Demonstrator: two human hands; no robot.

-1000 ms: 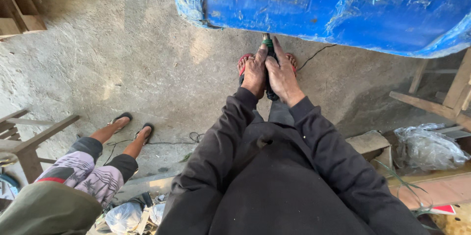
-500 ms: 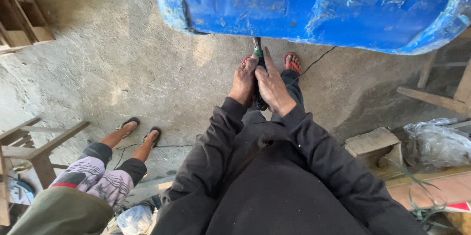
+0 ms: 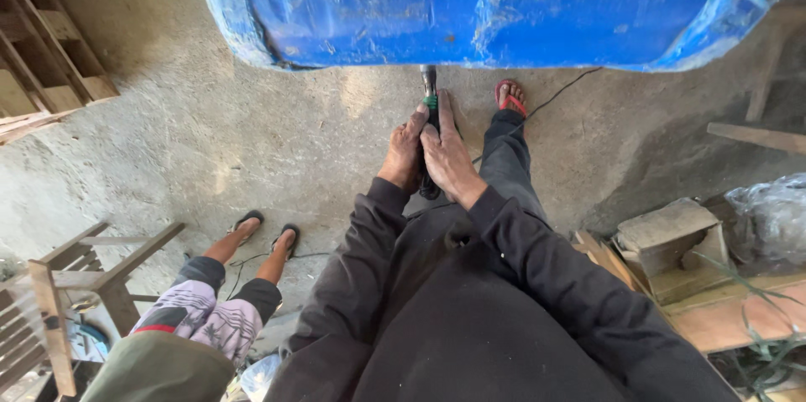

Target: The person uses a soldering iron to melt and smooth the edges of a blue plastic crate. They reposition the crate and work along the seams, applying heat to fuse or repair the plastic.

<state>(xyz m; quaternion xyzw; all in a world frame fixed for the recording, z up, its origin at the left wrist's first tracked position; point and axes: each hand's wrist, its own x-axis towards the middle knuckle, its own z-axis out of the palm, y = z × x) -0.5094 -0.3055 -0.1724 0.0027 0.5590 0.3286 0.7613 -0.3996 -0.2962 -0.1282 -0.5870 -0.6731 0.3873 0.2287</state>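
Drill (image 3: pixel 429 87) pokes out above left hand (image 3: pixel 403 153) and right hand (image 3: pixel 447 154), both seemingly gripping it

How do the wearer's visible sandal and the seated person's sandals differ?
The wearer's sandal has red straps; the seated person's sandals are dark. The red one stands close to the blue hull, the dark pair farther back beside a wooden frame. Both are open sandals on concrete.

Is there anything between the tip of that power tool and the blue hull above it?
Nothing visible. Both hands, left and right, grip the dark green-banded power tool, whose tip reaches the big scuffed blue hull's edge; actual contact is unclear.
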